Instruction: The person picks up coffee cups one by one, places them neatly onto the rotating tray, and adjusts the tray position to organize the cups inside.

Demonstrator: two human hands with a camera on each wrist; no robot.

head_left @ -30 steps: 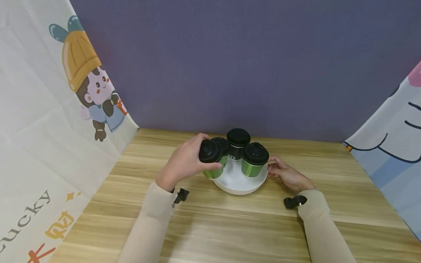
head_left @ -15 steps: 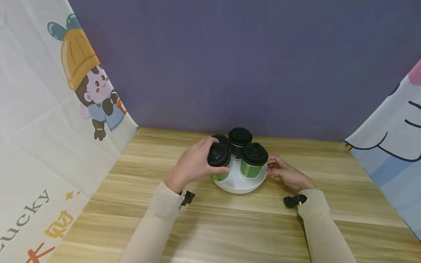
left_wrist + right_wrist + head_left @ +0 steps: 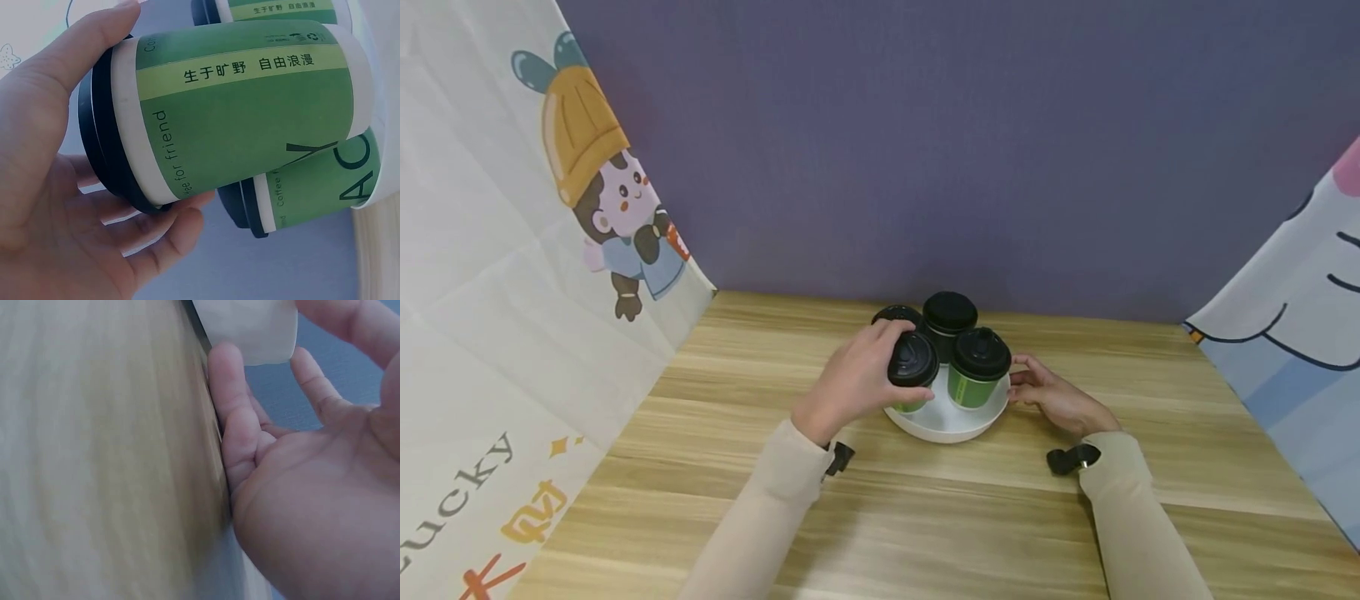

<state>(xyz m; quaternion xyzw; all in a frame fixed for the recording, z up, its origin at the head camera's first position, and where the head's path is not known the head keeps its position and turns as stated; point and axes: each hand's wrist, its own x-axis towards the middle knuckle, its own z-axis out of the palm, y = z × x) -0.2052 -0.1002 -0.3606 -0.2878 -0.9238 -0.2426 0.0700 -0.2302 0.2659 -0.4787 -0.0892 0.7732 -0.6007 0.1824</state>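
My left hand [image 3: 853,379] grips a green paper coffee cup [image 3: 244,119] around its black lid [image 3: 917,358], thumb on the near side and fingers behind. The cup stands upright at the front left of a round white tray [image 3: 946,435]. Three more lidded cups crowd the tray: a green cup [image 3: 973,387] at right, a black cup [image 3: 950,312] at the back, and one at back left whose lid [image 3: 895,314] shows past my fingers. At the tray's right side, my right hand [image 3: 1060,402] touches the outer wall [image 3: 253,331] with its fingertips.
The wooden table [image 3: 925,517] extends in front and to both sides. A purple-grey panel [image 3: 955,150] rises close behind the tray. Printed white cloths [image 3: 475,250] hang at left and right. Both wrists carry small black camera mounts [image 3: 1072,460].
The left hand has moved right and slightly nearer with its cup, from the tray's left edge to the front left. The right hand has stayed at the rim.
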